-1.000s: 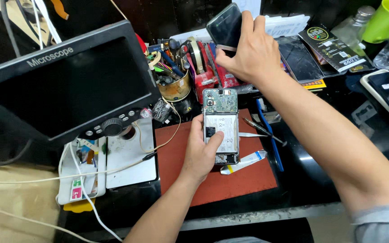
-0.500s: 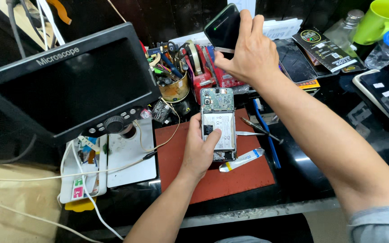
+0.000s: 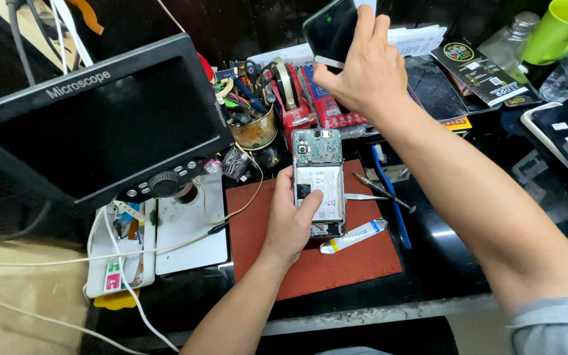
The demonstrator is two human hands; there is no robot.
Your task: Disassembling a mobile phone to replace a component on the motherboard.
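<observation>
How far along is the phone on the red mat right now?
Done: the opened phone has its back off, board and battery exposed. In hand: the left hand grips it on the red mat, while the right hand holds a dark panel above the tool cup. Left: the phone remains open.

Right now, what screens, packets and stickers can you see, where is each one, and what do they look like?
Microscope screen: far left, wide black rectangle, dark, knob and buttons beneath.
Dark panel: in the right hand grip, top middle, shiny black.
Opened phone: centre, left hand holding it, green board, white label.
Black packet: upper right, flat, gold round mark.
Red packets: behind the phone.
Black slab: far right, small white stickers.
</observation>
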